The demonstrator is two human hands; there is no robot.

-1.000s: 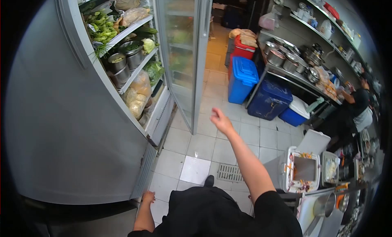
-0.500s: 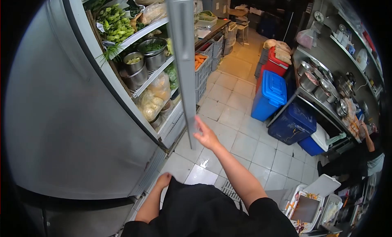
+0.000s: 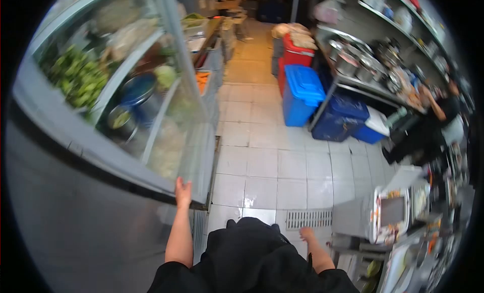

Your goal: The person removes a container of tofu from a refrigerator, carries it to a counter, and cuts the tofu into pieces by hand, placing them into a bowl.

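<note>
My left hand rests against the lower edge of the refrigerator's glass door, fingers stretched upward. The door covers the shelves, its right edge near the cabinet's frame. Behind the glass, leafy greens lie on an upper shelf. Metal pots and bagged food sit lower, blurred. My right hand hangs low at my side over the tiles, by the floor drain grate. Nothing shows in it, and its small, blurred fingers do not read clearly.
A bright blue lidded bin and a red cooler stand ahead. At right, pots crowd a metal table, with a dark blue bin beneath. Another person works there. A food-smeared white container stands near right.
The glass door has swung across the shelves. My right hand has left its edge and dropped to my side, while my left hand has come up onto the door. The view has turned right.
</note>
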